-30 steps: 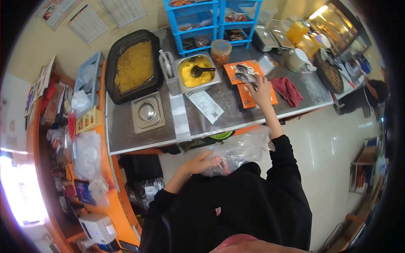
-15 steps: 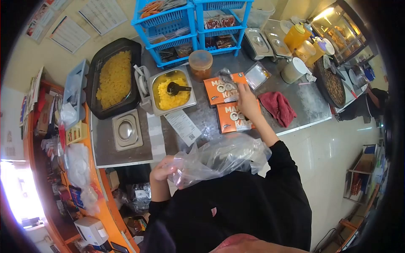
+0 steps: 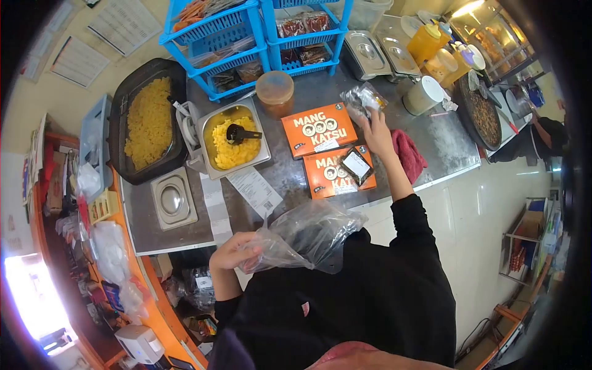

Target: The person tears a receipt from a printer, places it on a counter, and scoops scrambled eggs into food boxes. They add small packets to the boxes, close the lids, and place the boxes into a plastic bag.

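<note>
My left hand [image 3: 237, 251] is closed on the edge of a clear plastic bag [image 3: 317, 234], which hangs crumpled in front of my body with its mouth partly spread. Across the counter, my right hand [image 3: 377, 131] has its fingertips on a clear plastic packet [image 3: 372, 100] with something yellowish inside; the fingers look closed on its near edge. Two orange boxes printed "Mang Katsu" lie left of that hand: an upper box [image 3: 302, 126] and a lower box [image 3: 322, 176]. On the lower one rests a small dark packet [image 3: 356, 165] with a white label.
A steel pan [image 3: 264, 161] of yellow food holds a black scoop [image 3: 243, 133]. Left of it stands a black tray [image 3: 179, 145] with more yellow food. A printed receipt [image 3: 256, 190], a red cloth [image 3: 408, 159], a lidded tub [image 3: 275, 92] and blue racks [image 3: 262, 49] are nearby.
My right hand has moved from the upper box to the clear packet at its right. The dark labelled packet now shows on the lower box. The bag has sagged slightly.
</note>
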`<state>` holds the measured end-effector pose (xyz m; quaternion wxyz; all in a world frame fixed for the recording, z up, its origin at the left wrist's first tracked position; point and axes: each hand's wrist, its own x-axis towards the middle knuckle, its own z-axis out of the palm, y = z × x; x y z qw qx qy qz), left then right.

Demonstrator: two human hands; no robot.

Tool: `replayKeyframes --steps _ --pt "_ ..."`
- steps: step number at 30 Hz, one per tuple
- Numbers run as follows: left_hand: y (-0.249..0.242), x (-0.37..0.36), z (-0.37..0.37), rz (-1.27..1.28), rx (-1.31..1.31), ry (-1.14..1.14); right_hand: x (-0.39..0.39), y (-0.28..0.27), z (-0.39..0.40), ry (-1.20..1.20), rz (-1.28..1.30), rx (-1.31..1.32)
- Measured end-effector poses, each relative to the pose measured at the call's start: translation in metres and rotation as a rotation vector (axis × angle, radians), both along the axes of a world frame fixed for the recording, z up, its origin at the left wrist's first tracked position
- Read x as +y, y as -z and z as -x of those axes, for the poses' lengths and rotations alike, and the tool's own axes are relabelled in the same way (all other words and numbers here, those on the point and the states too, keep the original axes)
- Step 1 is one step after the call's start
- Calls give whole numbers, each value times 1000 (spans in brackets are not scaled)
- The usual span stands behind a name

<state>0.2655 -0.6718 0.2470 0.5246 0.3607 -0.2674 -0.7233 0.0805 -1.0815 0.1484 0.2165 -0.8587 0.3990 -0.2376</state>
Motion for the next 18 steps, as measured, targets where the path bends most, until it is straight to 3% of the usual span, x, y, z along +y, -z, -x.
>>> replayKeyframes --steps 2,5,6,8,9,11,13,15,16,18 --pt "2 3 -2 63 -63 -27 0 12 0 -80 -62 -23" --pt "11 8 -3 223 -190 -143 -3 9 3 -141 195 61" --pt "6 6 -1 257 -172 -217 8 -18 2 -140 206 30" --pt "-2 3 7 362 -220 -467 46 -72 6 -302 -12 295" --pt "-6 5 9 379 -14 -459 62 -83 11 -381 -122 429" --pt "-11 10 13 407 401 -430 88 -63 29 -531 161 328" --pt "-3 17 12 361 351 -468 90 -25 36 -679 393 306" --pt "-9 21 9 155 -3 -602 82 1 33 -829 576 352" --pt "-8 20 5 238 -66 -563 83 -1 35 -882 273 175" --pt "-10 8 -3 513 -110 -487 90 -27 26 -853 239 237"
